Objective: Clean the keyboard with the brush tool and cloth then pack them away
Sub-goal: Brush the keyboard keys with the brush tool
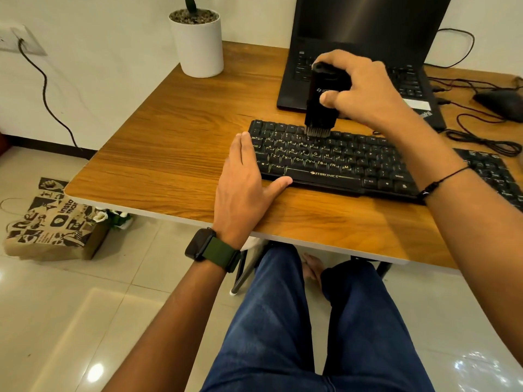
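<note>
Keyboard: black plastic, rectangular, low-profile, pale legends on the keys and a "ZEBRONICS" mark on the space bar. Lies flat near the front edge of the tabletop, set slightly askew to that edge.

Brush tool: black, blocky, matte body with a short row of pale grey bristles at its lower end. Held upright, bristles touching the top key rows towards the keyboard's left half.

Right hand: grasping the brush tool, fingers wrapped over its top and thumb pressed on its front face. A thin black cord bracelet circles the wrist.

Left hand: released and flat, fingers straight along the keyboard's left end, thumb spread along its front edge. Wrist carries a dark smartwatch on a green woven strap.

Tabletop: wood-grain laminate, warm brown, rounded corners, pale edging.

Laptop: black, lid open, at the back edge behind the keyboard.

Plant pot: white, smooth, cylindrical, gravel-topped, at the back left corner.

Mouse: dark, domed, at the right edge among black cables.

Paper bag: brown, black-printed, on the glossy tiled floor by the front left corner.
</note>
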`<state>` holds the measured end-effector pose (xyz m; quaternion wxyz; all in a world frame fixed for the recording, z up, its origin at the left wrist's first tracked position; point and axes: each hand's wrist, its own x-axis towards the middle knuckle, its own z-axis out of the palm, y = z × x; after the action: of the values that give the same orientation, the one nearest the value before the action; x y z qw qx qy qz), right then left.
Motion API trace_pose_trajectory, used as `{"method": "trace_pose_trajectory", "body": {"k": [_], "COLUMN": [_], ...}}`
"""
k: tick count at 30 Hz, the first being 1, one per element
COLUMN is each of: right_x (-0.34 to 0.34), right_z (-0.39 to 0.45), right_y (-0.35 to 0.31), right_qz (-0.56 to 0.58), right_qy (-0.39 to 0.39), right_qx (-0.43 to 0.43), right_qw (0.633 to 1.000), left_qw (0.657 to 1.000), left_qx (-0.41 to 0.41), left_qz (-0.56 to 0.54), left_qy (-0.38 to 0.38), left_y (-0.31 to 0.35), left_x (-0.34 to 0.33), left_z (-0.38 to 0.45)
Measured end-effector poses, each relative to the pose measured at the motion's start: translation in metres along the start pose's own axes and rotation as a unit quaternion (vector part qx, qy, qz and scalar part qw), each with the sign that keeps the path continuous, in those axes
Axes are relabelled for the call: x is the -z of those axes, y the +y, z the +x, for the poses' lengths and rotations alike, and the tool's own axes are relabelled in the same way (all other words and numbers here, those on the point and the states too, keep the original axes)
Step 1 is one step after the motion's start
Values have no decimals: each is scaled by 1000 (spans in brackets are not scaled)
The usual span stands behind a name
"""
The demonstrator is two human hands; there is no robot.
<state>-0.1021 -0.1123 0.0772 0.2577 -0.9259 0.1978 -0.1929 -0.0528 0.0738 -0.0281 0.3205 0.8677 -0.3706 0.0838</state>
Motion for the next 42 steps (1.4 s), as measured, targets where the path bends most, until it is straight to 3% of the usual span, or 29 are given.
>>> {"method": "trace_pose_trajectory", "body": {"k": [9,17,31,36,42], "right_x": [-40,-60,-15,10,-4], "right_z": [12,24,-3,-11,-10], "right_y": [-29,-54,-2,14,11], "right_qz": [21,122,-10,-22,-37], "right_qy": [-27,-6,-17,24,9], "right_qx": [37,39,5,-18,-14], "right_qw": [999,992,1000,999,999], "left_qw": [1000,1000,1000,1000,1000], "left_qx": [6,6,12,9,18], "left_qz": [3,4,-3,-6,-7], "left_qy": [-1,-3,-9,-12,-17], "left_y": [0,1,0,2,2], "left_x": [0,1,1,2,1], "left_z": [0,0,0,0,1]}}
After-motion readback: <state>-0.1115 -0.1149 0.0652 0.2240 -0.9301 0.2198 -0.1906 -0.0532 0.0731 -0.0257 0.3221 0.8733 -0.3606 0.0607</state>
